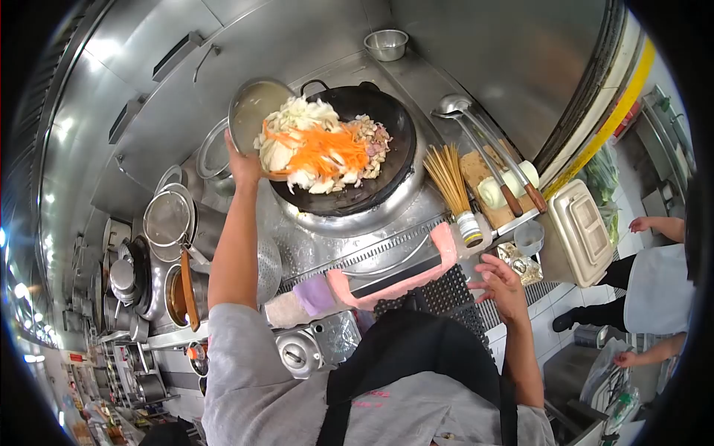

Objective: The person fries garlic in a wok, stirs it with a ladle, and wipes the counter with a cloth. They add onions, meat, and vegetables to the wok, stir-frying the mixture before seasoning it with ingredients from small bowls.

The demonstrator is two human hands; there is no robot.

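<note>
My left hand (244, 162) grips the edge of a metal bowl (251, 105), which is tipped on its side over a large black wok (396, 134). Sliced pale cabbage (294, 115) and shredded carrot (327, 151) spill from the bowl into the wok. Beside them in the wok are small chopped pieces (376, 141), pinkish and pale. My right hand (501, 287) holds nothing; its fingers are apart and loosely bent, in the air near a crumpled foil piece (519, 262) right of the stove's front edge.
A bamboo wok brush (448, 186), two ladles (483, 141) and a wooden board (476, 169) lie right of the wok. Strainers (168, 218) and pots stand at left. A lidded container (580, 232) is at right, with another person (658, 282) beyond. A small bowl (386, 44) sits behind.
</note>
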